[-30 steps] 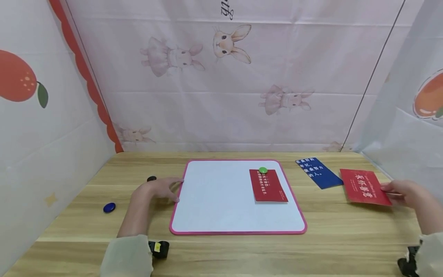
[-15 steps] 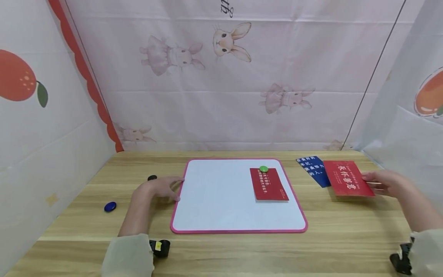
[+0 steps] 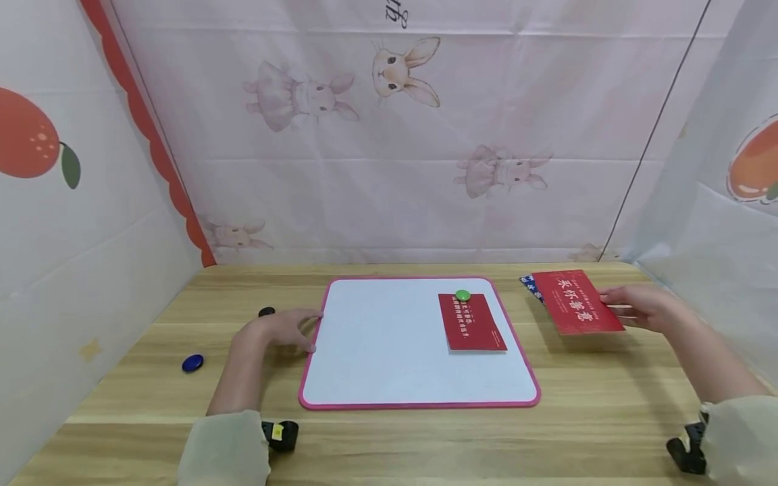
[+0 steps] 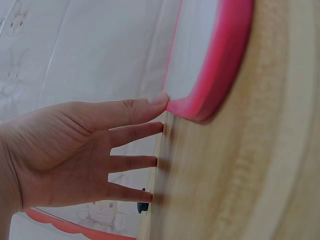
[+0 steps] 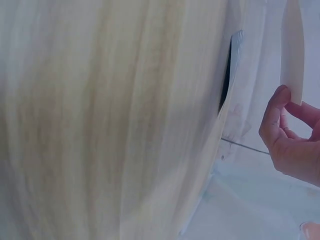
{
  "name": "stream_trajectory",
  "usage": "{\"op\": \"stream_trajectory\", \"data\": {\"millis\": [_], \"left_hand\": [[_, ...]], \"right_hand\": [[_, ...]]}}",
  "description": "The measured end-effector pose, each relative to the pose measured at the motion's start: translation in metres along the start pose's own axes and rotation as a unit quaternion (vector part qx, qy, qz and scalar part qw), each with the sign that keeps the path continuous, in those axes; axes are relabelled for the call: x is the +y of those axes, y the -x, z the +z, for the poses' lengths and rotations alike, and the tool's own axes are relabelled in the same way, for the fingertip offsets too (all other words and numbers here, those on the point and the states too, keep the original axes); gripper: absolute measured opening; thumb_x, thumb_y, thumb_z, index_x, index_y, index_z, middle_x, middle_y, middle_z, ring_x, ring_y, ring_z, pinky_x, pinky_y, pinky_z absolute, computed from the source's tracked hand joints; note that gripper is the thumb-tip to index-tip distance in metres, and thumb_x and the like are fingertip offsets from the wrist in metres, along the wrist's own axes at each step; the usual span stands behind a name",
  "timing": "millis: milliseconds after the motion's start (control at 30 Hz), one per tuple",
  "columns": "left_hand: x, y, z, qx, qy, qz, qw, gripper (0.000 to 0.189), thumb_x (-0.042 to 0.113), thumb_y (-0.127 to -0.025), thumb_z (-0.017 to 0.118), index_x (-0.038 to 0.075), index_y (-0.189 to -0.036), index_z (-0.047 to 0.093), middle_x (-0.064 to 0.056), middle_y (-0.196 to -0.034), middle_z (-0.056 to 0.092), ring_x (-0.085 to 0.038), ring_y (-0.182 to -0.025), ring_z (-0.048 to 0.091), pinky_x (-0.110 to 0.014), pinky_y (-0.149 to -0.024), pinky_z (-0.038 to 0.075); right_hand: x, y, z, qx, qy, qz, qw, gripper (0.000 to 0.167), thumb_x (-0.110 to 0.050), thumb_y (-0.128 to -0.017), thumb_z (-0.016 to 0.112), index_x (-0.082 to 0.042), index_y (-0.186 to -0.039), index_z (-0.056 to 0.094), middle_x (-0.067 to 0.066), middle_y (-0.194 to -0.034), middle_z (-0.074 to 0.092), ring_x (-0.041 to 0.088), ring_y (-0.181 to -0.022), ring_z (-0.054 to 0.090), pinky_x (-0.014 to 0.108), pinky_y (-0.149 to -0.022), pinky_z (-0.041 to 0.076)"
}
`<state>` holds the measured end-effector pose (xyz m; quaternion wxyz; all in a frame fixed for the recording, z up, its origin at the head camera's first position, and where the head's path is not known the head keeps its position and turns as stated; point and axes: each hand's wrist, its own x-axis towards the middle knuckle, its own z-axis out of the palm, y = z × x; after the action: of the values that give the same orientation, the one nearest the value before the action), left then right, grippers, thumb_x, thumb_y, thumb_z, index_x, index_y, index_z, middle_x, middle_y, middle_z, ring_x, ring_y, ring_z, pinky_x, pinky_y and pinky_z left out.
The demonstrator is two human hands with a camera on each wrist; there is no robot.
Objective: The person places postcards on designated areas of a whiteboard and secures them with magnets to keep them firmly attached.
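My right hand (image 3: 644,307) pinches a red card (image 3: 574,302) with white writing by its right edge. In the right wrist view the pale underside of the red card (image 5: 292,55) shows between thumb and fingers, lifted off the table. Below it lies a blue card (image 3: 531,287), mostly covered in the head view. My left hand (image 3: 281,329) rests at the left edge of a pink-rimmed whiteboard (image 3: 377,351). In the left wrist view the thumb touches the rim while the other fingers stay straight on the wood. On the board's right part lies another red card (image 3: 473,327) under a green magnet (image 3: 462,295).
A dark blue magnet (image 3: 192,363) lies on the wooden table (image 3: 425,445) left of my forearm. A black magnet (image 3: 266,312) sits just behind my left hand. Printed cloth walls (image 3: 389,202) close off the back and both sides.
My right hand has carried the red card left and away from me, from the far right to over the blue card. The left hand and the whiteboard have stayed put.
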<state>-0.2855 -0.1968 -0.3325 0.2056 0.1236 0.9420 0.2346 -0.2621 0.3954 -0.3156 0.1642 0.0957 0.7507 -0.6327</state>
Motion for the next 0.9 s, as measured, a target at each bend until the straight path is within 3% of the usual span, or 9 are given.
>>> {"op": "stream_trajectory", "data": {"millis": [167, 400, 633, 800, 900], "left_hand": [[0.001, 0.001, 0.000, 0.003, -0.004, 0.001, 1.0000, 0.071, 0.020, -0.080, 0.071, 0.011, -0.141, 0.036, -0.021, -0.144, 0.027, -0.042, -0.129, 0.023, -0.062, -0.099, 0.020], [0.000, 0.000, 0.000, 0.005, -0.005, 0.000, 1.0000, 0.071, 0.021, -0.080, 0.071, 0.012, -0.141, 0.037, -0.021, -0.144, 0.027, -0.042, -0.129, 0.023, -0.062, -0.099, 0.020], [-0.001, 0.000, 0.000, 0.007, -0.001, -0.003, 1.0000, 0.071, 0.022, -0.080, 0.072, 0.012, -0.141, 0.037, -0.020, -0.144, 0.027, -0.040, -0.129, 0.023, -0.061, -0.100, 0.019], [-0.001, 0.000, 0.000, 0.006, 0.001, 0.000, 1.0000, 0.071, 0.022, -0.080, 0.071, 0.012, -0.141, 0.037, -0.020, -0.145, 0.027, -0.040, -0.130, 0.022, -0.061, -0.100, 0.019], [-0.001, 0.000, 0.001, 0.008, 0.001, 0.002, 1.0000, 0.071, 0.021, -0.080, 0.072, 0.013, -0.141, 0.037, -0.020, -0.144, 0.028, -0.041, -0.129, 0.023, -0.061, -0.099, 0.020]], "right_hand": [[-0.006, -0.002, 0.015, -0.010, -0.009, -0.009, 0.9999, 0.026, -0.005, -0.092, 0.050, -0.023, -0.080, 0.066, -0.002, -0.081, 0.063, 0.013, -0.074, 0.063, 0.030, -0.071, 0.053], [-0.012, -0.001, 0.033, -0.018, -0.021, -0.017, 0.9995, 0.018, -0.005, -0.092, 0.051, -0.009, -0.102, 0.066, 0.000, -0.084, 0.062, 0.014, -0.076, 0.062, 0.029, -0.070, 0.053], [-0.016, -0.003, 0.050, -0.019, -0.058, -0.016, 0.9980, 0.021, -0.005, -0.092, 0.053, -0.016, -0.089, 0.070, 0.000, -0.084, 0.061, 0.016, -0.076, 0.062, 0.033, -0.074, 0.053], [-0.020, -0.003, 0.062, -0.023, -0.066, -0.016, 0.9974, 0.017, -0.007, -0.092, 0.053, -0.009, -0.106, 0.062, 0.004, -0.091, 0.057, 0.018, -0.080, 0.062, 0.038, -0.079, 0.051], [-0.023, -0.004, 0.070, -0.017, -0.052, -0.016, 0.9983, 0.034, -0.008, -0.092, 0.053, -0.001, -0.126, 0.049, 0.007, -0.099, 0.053, 0.017, -0.082, 0.061, 0.037, -0.081, 0.050]]}}
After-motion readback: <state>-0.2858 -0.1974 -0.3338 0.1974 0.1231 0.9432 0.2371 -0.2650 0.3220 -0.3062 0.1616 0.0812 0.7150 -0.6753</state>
